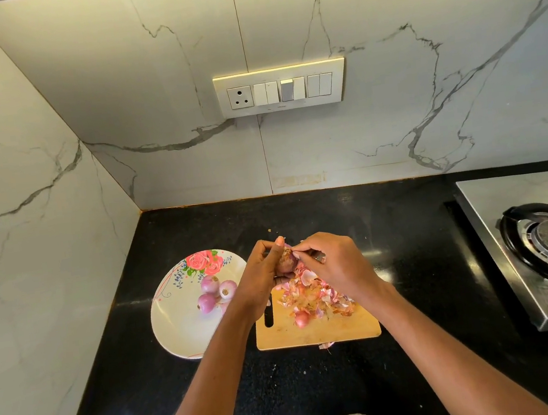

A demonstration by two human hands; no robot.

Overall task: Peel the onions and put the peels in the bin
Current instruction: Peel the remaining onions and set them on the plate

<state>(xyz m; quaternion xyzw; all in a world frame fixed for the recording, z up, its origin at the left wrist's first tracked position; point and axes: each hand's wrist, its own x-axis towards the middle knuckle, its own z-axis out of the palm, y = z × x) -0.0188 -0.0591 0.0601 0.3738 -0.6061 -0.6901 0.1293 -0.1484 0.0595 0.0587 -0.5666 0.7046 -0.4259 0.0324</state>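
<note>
— What have your hands got?

— My left hand (262, 266) is curled round a small onion (286, 261), holding it up over the far end of the wooden cutting board (318, 329). My right hand (333, 262) meets it from the other side, thumb and fingertips pinched on the skin at the top of the onion (how much skin is between them, I cannot tell).

— And the peels?

— They lie in a loose pink and tan heap of peels (314, 297) on the board, right under my hands. One small onion piece (301, 319) sits at the near edge of the heap, and a stray scrap of peel (325, 344) lies on the counter just off the board's near edge.

— Where are the other onions?

— On the white floral plate (176, 319) just left of the board. Three peeled onions (212, 292) huddle together on its right side, close to my left wrist; there may be a fourth behind it, partly hidden.

— What's around all that?

— A black countertop (322, 384) carries the plate and board. To the right stands a steel gas stove (546, 243) with one burner showing. Behind, a marble-patterned wall (393, 123) holds a switch panel (280, 88) with one socket.
</note>
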